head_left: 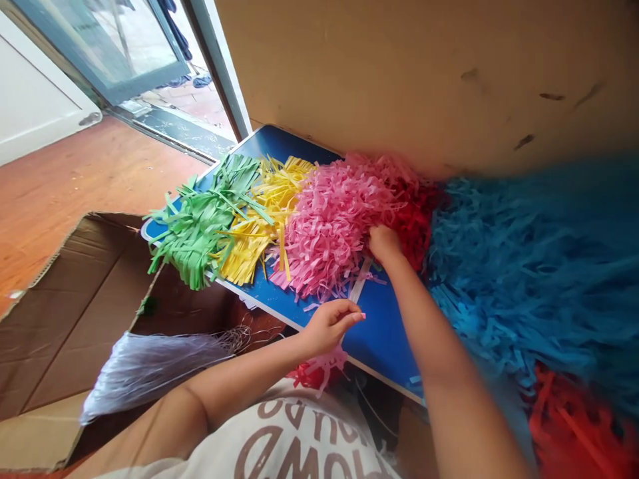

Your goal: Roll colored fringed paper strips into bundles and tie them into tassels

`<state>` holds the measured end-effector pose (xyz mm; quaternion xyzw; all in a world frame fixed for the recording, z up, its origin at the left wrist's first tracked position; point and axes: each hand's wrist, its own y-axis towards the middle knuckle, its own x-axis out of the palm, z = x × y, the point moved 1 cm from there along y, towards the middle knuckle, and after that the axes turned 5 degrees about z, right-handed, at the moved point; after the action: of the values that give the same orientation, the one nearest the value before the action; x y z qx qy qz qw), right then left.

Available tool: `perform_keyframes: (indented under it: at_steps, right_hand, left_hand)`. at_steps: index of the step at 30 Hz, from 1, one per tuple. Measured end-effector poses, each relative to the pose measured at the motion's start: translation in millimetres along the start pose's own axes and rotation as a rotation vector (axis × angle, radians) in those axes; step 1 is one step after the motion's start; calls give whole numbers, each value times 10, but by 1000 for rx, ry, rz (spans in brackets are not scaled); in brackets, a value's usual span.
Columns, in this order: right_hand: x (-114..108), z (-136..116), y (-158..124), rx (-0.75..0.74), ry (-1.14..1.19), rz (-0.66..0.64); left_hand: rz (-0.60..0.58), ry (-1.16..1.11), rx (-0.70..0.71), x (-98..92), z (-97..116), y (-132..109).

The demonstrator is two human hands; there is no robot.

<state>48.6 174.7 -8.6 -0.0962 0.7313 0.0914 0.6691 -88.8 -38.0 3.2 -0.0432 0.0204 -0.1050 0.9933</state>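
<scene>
My left hand (pixel 331 324) is above the front edge of the blue table (pixel 379 332), thumb and fingers pinched on a small pink strip (pixel 363 316). Farther right, my right hand (pixel 384 243) reaches into the pile between the pink paper strips (pixel 329 226) and the red strips (pixel 417 219); its fingertips are hidden there. Yellow strips (pixel 249 239) and green strips (pixel 200 233) lie side by side left of the pink ones. Some pink and red strips (pixel 314 372) hang by my lap, below my left hand.
Blue strips (pixel 524 266) form a big heap at the right, with red strips (pixel 574 426) below. An open cardboard box (pixel 74 293) stands left, a bundle of white strings (pixel 150 372) across it. A wall (pixel 399 80) rises behind the table; a door (pixel 40 93) is at the upper left.
</scene>
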Motion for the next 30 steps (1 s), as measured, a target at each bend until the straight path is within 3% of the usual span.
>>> perform_keyframes:
  at_steps: [4, 7, 10, 15, 20, 25, 30]
  right_hand:
    - [-189, 96, -129, 24, -14, 55]
    - [-313, 255, -483, 65, 210, 306]
    - [-303, 311, -1050, 167, 639, 546]
    - [-120, -109, -2040, 369, 1184, 447]
    - [-5, -439, -2481, 647, 1510, 563]
    - [-6, -406, -2602, 684, 1564, 616]
    - [-36, -331, -2717, 635, 1317, 634]
  left_hand:
    - [36, -72, -73, -62, -28, 14]
    - [82, -130, -113, -110, -40, 58]
    - [125, -202, -160, -132, -33, 99]
    - [53, -138, -47, -22, 60, 84]
    - [36, -11, 112, 169, 111, -3]
    - [20, 115, 216, 288, 106, -52]
    - [-39, 342, 378, 277, 166, -75]
